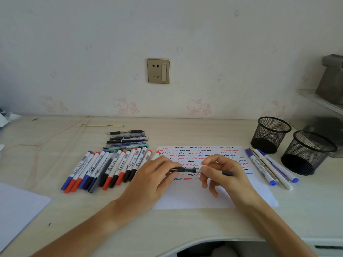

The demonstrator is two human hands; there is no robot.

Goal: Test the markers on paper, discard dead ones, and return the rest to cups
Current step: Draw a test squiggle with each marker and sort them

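Over a white test sheet [204,197] covered in red, blue and black squiggles, both my hands hold one black pen [189,170] level. My left hand [154,175] pinches its left end. My right hand [222,173] pinches the right part, and the pen's dark end sticks out past the fingers at the right. A row of several white markers [109,167] with red, blue and black caps lies left of the sheet. Several dark pens [128,140] are stacked behind that row. Two black mesh cups [271,134] [306,154] stand at the right.
A few markers and pens [271,167] lie between the sheet and the cups. A second white sheet [16,206] sits at the left edge. A thin cord [61,145] and a ruler-like stick [98,125] lie at the back left. A wall socket [158,71] is behind.
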